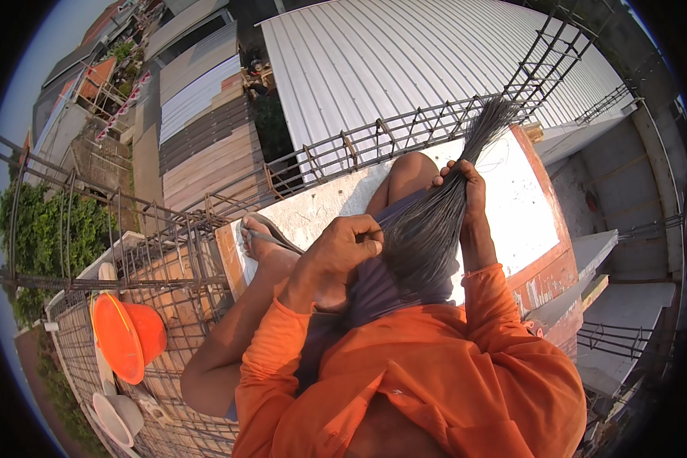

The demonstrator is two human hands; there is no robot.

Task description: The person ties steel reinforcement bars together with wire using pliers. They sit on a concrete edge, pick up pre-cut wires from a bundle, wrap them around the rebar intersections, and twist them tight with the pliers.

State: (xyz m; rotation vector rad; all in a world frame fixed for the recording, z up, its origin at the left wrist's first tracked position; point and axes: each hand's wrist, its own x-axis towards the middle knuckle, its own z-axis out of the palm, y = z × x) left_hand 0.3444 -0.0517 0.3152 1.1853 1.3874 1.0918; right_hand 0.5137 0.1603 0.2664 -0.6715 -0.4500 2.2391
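A thick bundle of thin dark tie wire (435, 229) lies slanted across my lap, its far end fanned out above the white board. My right hand (464, 186) is closed around its narrow middle. Beside the spread near end, my left hand (352, 243) is curled with thumb and forefinger close together, at the edge of the wires. Whether a strand is pinched there cannot be told. A few loose strands curve out near my right hand. I sit cross-legged on a white-topped board (526, 212), with a sandal (272, 229) on one foot.
A rebar cage beam (349, 146) runs beyond my knees, joining more cages at left and an upright one at upper right. Rebar mesh (189, 343) over boards carries an orange bucket (149, 335) and a pale bucket (127, 418). Corrugated roofing (412, 57) and drops lie past the edge.
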